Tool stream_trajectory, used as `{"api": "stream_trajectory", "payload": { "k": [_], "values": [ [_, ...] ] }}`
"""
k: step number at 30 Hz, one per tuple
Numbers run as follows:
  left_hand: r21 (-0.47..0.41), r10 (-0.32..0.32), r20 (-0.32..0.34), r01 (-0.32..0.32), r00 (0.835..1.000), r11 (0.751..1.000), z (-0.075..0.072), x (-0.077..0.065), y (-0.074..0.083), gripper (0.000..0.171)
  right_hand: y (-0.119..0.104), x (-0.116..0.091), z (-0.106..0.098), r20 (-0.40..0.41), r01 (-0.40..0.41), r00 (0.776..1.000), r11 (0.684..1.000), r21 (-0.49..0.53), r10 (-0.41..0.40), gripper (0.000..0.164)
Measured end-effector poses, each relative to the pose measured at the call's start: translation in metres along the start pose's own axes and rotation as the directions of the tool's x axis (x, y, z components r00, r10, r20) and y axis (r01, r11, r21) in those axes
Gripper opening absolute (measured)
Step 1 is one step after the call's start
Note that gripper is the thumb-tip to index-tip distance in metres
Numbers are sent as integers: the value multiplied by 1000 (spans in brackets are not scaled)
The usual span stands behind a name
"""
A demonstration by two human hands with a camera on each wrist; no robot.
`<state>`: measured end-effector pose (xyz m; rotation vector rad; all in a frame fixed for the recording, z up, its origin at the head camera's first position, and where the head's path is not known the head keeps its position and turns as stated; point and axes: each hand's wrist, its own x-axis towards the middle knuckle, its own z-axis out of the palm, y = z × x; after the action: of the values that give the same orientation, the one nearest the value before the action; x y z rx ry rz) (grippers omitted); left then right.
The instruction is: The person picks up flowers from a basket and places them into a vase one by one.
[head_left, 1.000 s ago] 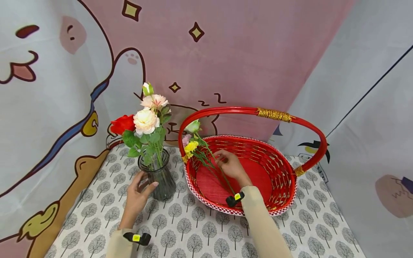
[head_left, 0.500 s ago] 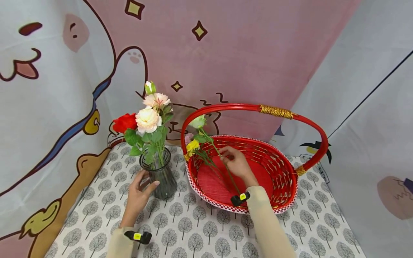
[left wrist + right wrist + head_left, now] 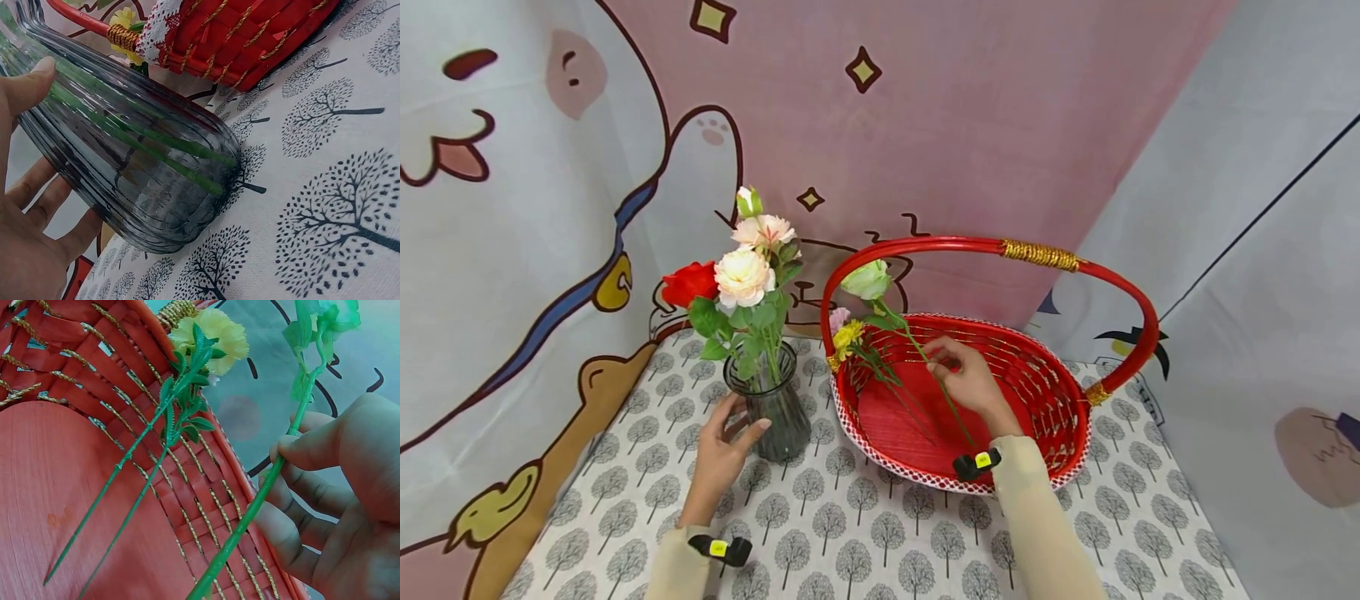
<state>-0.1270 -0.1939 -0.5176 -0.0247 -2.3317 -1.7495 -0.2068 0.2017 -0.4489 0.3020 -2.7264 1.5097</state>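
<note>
My right hand (image 3: pixel 967 379) pinches the green stem (image 3: pixel 253 509) of a pale green rose (image 3: pixel 868 280) between thumb and fingers, over the red basket (image 3: pixel 917 477). The bloom leans up and left, by the handle's left side. A yellow carnation (image 3: pixel 847 336) and a small pink flower (image 3: pixel 838 319) rest against the basket's left wall, their thin stems across its floor. On the left, my left hand (image 3: pixel 722 446) holds a ribbed grey glass vase (image 3: pixel 782 427), thumb on one side and fingers on the other. A red rose (image 3: pixel 690 284) and pale pink blooms (image 3: pixel 745 277) stand in it.
The basket's tall red handle (image 3: pixel 940 243), wrapped in gold cord, arches above the right hand. A tree-patterned cloth (image 3: pixel 857 542) covers the table. Printed curtains (image 3: pixel 970 125) hang close behind and at both sides.
My right hand has moved right and lifted the pale green rose, drawing it away from the yellow and pink flowers. My left hand stays on the vase.
</note>
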Motion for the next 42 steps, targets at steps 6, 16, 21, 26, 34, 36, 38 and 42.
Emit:
{"api": "stream_trajectory", "payload": {
  "k": [6, 16, 21, 26, 34, 36, 38, 42],
  "values": [
    [-2, -11, 6, 11, 1000, 1000, 0, 0, 1, 64, -4, -7, -9, 26, 6, 1000, 1000, 22, -7, 21],
    [27, 2, 3, -2, 1000, 1000, 0, 0, -1, 64, -8, -17, -14, 60, 30, 998, 997, 65, -34, 18],
    [42, -2, 5, 2, 1000, 999, 0, -1, -1, 63, -15, -20, -11, 70, 63, 995, 993, 96, -70, 19],
    [40, -20, 11, 19, 1000, 999, 0, -1, 0, 63, -31, -20, -7, 58, 109, 992, 988, 106, -116, 20],
    [35, -32, 21, 31, 999, 999, 0, 1, 1, 65, -59, -17, 0, 38, 157, 986, 977, 147, -164, 20],
    [32, -37, 24, 37, 999, 999, -1, 0, 1, 65, -65, -16, 3, 39, 168, 984, 973, 161, -176, 20],
    [28, -40, 26, 39, 999, 999, -1, -1, 2, 65, -70, -15, 6, 31, 180, 982, 969, 172, -188, 20],
    [34, -41, 34, 39, 999, 999, -2, -2, 2, 64, -80, -14, 11, 6, 197, 979, 961, 194, -202, 22]
  ]
}}
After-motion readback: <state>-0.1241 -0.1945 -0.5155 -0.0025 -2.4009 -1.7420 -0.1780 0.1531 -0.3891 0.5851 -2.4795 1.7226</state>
